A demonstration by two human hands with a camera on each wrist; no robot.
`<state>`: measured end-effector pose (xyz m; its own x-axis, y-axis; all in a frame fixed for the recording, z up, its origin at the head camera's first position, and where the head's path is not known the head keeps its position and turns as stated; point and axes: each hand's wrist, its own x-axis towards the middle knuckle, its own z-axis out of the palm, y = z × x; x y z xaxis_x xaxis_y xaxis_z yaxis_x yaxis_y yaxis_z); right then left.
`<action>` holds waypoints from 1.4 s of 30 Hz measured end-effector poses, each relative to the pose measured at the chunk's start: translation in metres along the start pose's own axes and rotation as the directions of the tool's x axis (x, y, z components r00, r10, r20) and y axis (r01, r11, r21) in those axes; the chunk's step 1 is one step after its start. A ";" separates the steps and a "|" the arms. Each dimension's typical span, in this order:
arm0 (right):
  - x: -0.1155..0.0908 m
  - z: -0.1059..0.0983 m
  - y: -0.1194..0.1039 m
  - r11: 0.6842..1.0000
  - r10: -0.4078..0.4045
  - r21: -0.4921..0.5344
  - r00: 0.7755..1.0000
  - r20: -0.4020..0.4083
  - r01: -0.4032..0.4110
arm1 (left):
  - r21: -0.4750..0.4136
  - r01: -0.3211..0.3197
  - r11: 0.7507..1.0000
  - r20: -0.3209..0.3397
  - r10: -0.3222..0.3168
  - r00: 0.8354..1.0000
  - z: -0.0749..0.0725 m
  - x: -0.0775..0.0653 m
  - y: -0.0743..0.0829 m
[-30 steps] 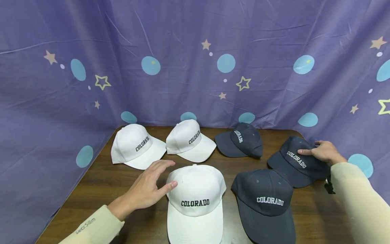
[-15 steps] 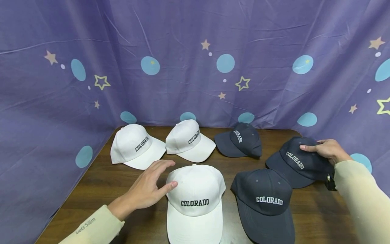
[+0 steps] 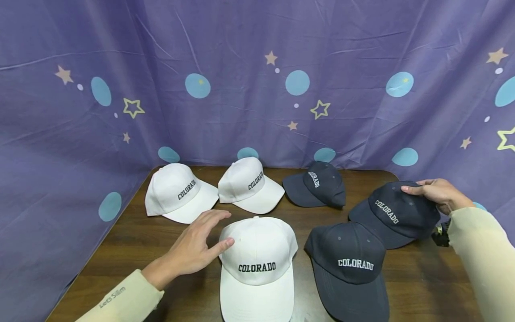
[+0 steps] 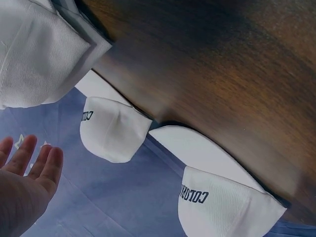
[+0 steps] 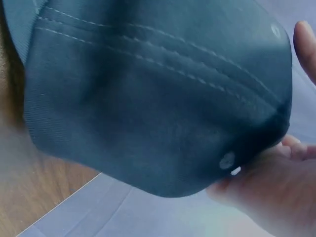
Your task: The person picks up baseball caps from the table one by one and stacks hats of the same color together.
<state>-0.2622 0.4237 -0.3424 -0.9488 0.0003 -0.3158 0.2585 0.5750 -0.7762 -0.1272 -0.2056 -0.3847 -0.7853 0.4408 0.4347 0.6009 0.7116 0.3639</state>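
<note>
In the head view my right hand (image 3: 444,197) holds the crown of a dark navy baseball cap (image 3: 402,212) at the far right, thumb at the front and fingers behind. Close up in the right wrist view, the navy crown (image 5: 148,108) fills most of the picture; the fingertips are partly hidden at its edge. My left hand (image 3: 197,250), fingers spread and relaxed, is beside the front white baseball cap (image 3: 257,268) and holds nothing. From the left wrist, that hand (image 4: 29,187) appears apart from the white caps. COLORADO is lettered across the cap fronts.
Two more white caps (image 3: 181,192) stand at the back left of the wooden table (image 3: 120,250). Another navy cap (image 3: 318,185) sits at the back, and one (image 3: 350,255) at the front, touching the held cap's brim. A purple curtain (image 3: 241,120) hangs behind.
My right hand has moved slightly up and to the right. The navy cap under it has shifted a little, its brim edging left and nearer. The left hand has stayed still.
</note>
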 end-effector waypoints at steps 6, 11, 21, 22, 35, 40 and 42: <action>-0.003 -0.004 -0.001 0.996 -0.031 0.079 0.999 0.024 0.029 | -0.002 0.004 1.000 0.006 -0.004 1.000 0.000 0.000 0.000; -0.007 -0.006 -0.001 0.997 -0.080 0.001 0.997 0.015 0.080 | 0.002 -0.002 1.000 0.000 0.002 1.000 0.001 0.000 -0.001; -0.010 -0.005 -0.004 0.990 -0.136 0.046 0.991 0.020 0.135 | -0.007 0.012 1.000 0.013 -0.012 1.000 0.000 0.000 0.001; -0.011 -0.005 -0.005 0.989 -0.137 0.060 0.990 0.025 0.136 | -0.010 0.013 1.000 0.015 -0.013 1.000 0.000 0.000 0.001; -0.021 -0.003 -0.017 0.955 -0.218 0.198 0.976 -0.030 0.220 | -0.015 0.017 1.000 0.019 -0.017 1.000 0.000 0.000 0.002; -0.024 -0.007 -0.023 0.945 -0.228 0.225 0.972 -0.059 0.235 | -0.017 0.017 1.000 0.021 -0.016 1.000 0.000 -0.001 0.002; -0.026 -0.008 -0.025 0.937 -0.236 0.244 0.968 -0.084 0.249 | -0.016 0.016 1.000 0.020 -0.016 1.000 0.000 -0.001 0.003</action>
<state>-0.2455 0.4160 -0.3097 -0.9948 -0.0669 -0.0769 0.0498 0.3392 -0.9394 -0.1250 -0.2042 -0.3837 -0.7977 0.4404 0.4119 0.5902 0.7102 0.3838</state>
